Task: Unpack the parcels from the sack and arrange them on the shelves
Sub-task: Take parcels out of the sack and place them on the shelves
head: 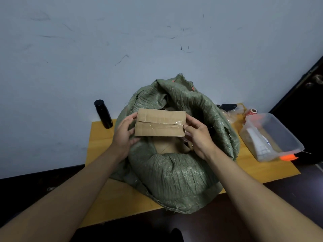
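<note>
Parcel, a flat brown cardboard box sealed with clear tape along its seam, sits between the two hands, held up just above the open mouth of the green woven sack. Left hand grips its left end, thumb on the upper face; the other fingers curl under and are mostly hidden by the box. Right hand holds the right end the same way, thumb pressed at the taped seam, fingertips tucked out of sight below.

Beneath the hands, inside the sack's mouth, more brown cardboard shows, but the held box and sack folds cover most of it, so how many parcels lie there cannot be told. The sack rests on a yellow wooden table.

Beyond the left hand a black bottle stands upright near the wall. Off to the right of the right hand sits a clear plastic tub with whitish contents that are hard to make out, and behind it small blurred items.
</note>
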